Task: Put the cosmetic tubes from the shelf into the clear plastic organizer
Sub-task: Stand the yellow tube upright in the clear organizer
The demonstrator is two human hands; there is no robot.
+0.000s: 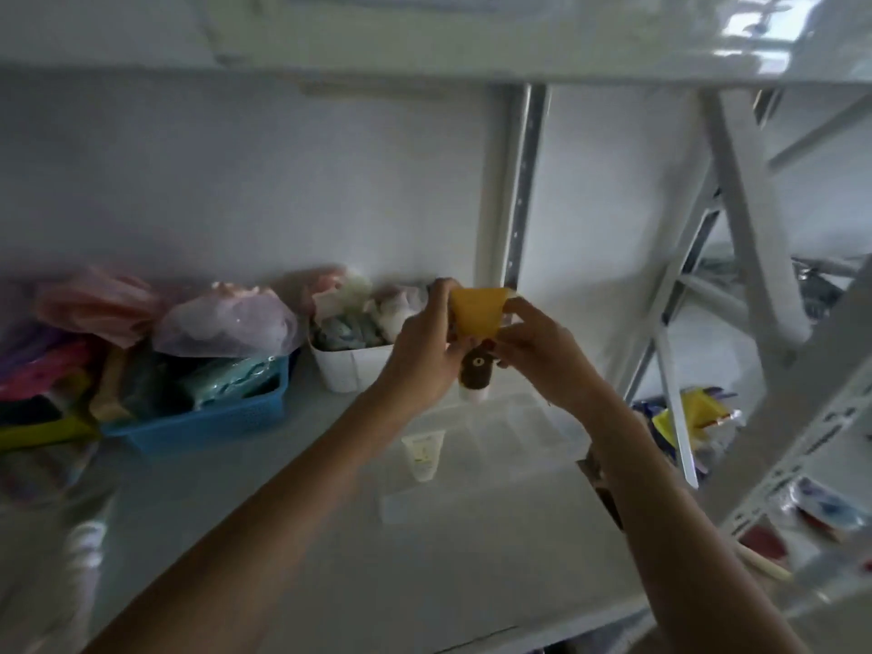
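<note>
A yellow cosmetic tube (476, 313) with a brown lower part and a white cap hangs cap-down above the shelf. My left hand (424, 351) grips its left side and my right hand (542, 351) grips its right side. Below the hands sits the clear plastic organizer (514, 427) with several compartments. A white tube (423, 453) with yellow print lies at the organizer's left end; I cannot tell whether it is inside a compartment. The image is blurred.
A blue basket (203, 417) of packets and bags stands at the left, and a white bin (349, 365) of small items behind my hands. The white shelf (330, 559) has metal uprights (519, 181) at the right. Coloured packets (698, 408) lie on the neighbouring rack.
</note>
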